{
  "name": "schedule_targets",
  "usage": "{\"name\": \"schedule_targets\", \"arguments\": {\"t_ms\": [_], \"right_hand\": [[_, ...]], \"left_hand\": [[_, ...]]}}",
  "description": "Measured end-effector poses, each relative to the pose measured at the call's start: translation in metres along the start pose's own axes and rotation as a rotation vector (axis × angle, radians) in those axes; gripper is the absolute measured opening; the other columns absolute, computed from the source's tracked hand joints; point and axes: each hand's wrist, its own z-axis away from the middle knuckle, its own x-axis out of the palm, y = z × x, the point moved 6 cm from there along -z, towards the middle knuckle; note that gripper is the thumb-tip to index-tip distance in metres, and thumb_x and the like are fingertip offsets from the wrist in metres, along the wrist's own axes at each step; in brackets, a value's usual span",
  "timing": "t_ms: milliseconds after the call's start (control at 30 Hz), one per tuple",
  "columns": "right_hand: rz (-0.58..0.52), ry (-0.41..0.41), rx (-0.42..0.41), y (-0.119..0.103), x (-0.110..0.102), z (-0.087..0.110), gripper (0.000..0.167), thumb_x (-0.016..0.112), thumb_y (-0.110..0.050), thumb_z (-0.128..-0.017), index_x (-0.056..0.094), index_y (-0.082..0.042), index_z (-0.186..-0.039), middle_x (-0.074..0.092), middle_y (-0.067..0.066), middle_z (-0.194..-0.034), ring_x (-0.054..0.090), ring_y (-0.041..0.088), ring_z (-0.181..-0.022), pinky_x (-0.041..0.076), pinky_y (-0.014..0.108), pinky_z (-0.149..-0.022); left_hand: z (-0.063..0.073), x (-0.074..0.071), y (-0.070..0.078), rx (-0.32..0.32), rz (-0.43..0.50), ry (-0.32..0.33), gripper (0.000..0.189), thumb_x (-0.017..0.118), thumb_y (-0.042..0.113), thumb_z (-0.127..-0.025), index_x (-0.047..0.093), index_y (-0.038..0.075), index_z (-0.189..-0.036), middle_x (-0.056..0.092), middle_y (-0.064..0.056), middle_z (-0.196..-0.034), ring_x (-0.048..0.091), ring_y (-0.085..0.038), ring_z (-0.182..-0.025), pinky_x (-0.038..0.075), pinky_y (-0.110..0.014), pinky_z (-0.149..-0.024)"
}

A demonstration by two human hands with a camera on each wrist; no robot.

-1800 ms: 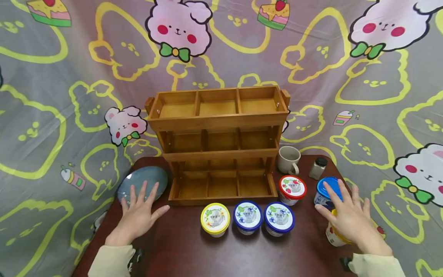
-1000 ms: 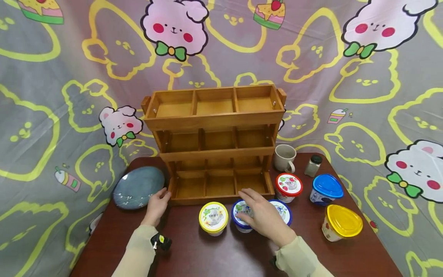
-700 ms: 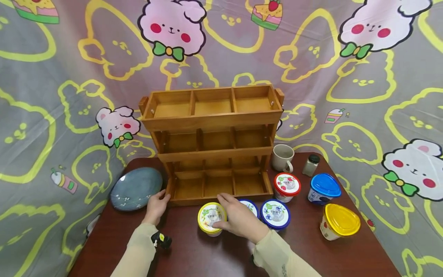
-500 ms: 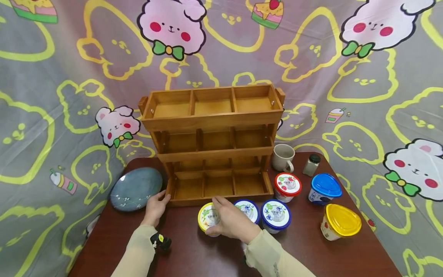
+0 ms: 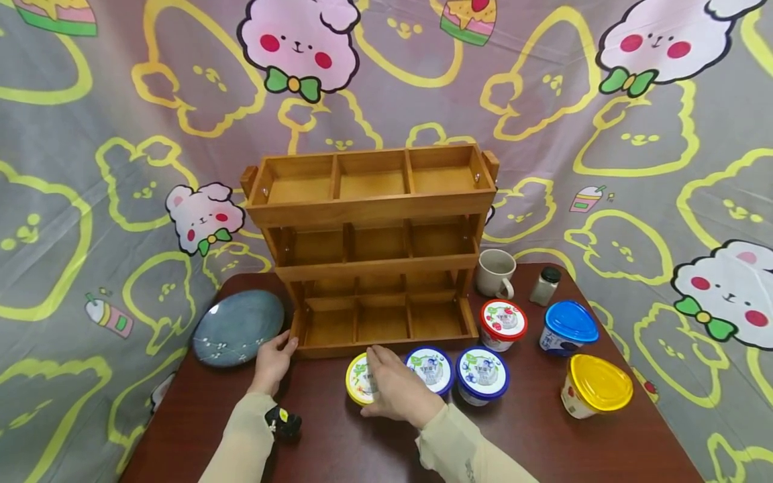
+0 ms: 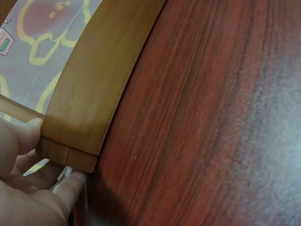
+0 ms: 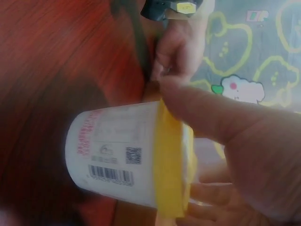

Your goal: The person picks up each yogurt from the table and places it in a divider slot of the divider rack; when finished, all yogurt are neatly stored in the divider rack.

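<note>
My left hand (image 5: 273, 362) grips the lower left corner of the three-tier wooden rack (image 5: 368, 209). In the left wrist view the thumb lies against the wooden board (image 6: 94, 84), with fingers at its other side. My right hand (image 5: 403, 388) holds a yellow-rimmed round tub (image 5: 359, 379) by its lid, thumb on one side and fingers on the other. That tub's white, barcoded wall (image 7: 115, 155) shows in the right wrist view. Two blue-rimmed tubs, one beside the hand (image 5: 431, 369) and one farther right (image 5: 483, 376), stand in the same row.
An oval blue-grey plate (image 5: 238, 329) lies left of the rack. On the right stand a mug (image 5: 495, 274), a black-capped jar (image 5: 545, 286), a red-rimmed tub (image 5: 503, 322), a blue-lidded tub (image 5: 570, 325) and a yellow-lidded tub (image 5: 598, 386). Patterned cloth (image 5: 386, 107) hangs behind.
My left hand has come from above the plate to the rack's lower corner. My right hand has moved left from the right-hand tubs and taken hold of the yellow-rimmed tub.
</note>
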Motion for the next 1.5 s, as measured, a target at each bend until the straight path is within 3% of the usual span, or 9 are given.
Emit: {"name": "schedule_targets", "arguments": {"t_ms": [200,500,933,1233,1500], "right_hand": [[-0.004,0.019,0.017,0.003,0.004,-0.001,0.109,0.092,-0.039,-0.067,0.036,0.007,-0.148,0.040,0.024,-0.149,0.042,0.039,-0.134,0.036,0.048,-0.111],[-0.073,0.064,0.020,0.002,0.008,-0.007,0.115,0.097,-0.040,-0.056,0.041,0.006,-0.145,0.047,0.018,-0.127,0.050,0.038,-0.119,0.044,0.045,-0.105],[-0.319,0.114,0.146,0.008,0.022,-0.010,0.115,0.097,-0.033,-0.058,0.034,0.004,-0.146,0.046,0.021,-0.129,0.055,0.031,-0.112,0.049,0.045,-0.098],[-0.327,0.166,0.093,0.002,-0.010,-0.015,0.112,0.096,-0.037,-0.059,0.037,0.001,-0.146,0.050,0.014,-0.123,0.057,0.022,-0.101,0.053,0.039,-0.089],[-0.356,0.152,0.098,0.003,-0.039,-0.035,0.113,0.094,-0.036,-0.063,0.031,-0.002,-0.150,0.047,0.013,-0.126,0.056,0.021,-0.100,0.052,0.037,-0.088]], "left_hand": [[0.001,-0.001,0.000,-0.011,0.004,-0.002,0.049,0.054,0.014,-0.103,0.043,-0.008,-0.145,0.039,-0.030,-0.148,0.027,-0.041,-0.142,0.024,-0.055,-0.115],[0.002,-0.002,0.000,-0.020,0.022,-0.011,0.050,0.054,0.017,-0.103,0.042,-0.006,-0.146,0.037,-0.029,-0.150,0.025,-0.041,-0.142,0.023,-0.056,-0.115],[0.000,-0.005,0.000,-0.018,0.031,-0.034,0.053,0.055,0.020,-0.103,0.041,-0.006,-0.147,0.036,-0.029,-0.150,0.024,-0.041,-0.143,0.023,-0.056,-0.115],[-0.001,-0.006,-0.002,-0.019,0.015,-0.040,0.052,0.054,0.019,-0.103,0.041,-0.006,-0.147,0.038,-0.029,-0.149,0.027,-0.041,-0.142,0.025,-0.056,-0.114],[-0.002,-0.003,-0.003,-0.010,0.013,-0.029,0.050,0.056,0.018,-0.103,0.044,-0.007,-0.145,0.041,-0.030,-0.147,0.031,-0.041,-0.140,0.027,-0.055,-0.114]]}}
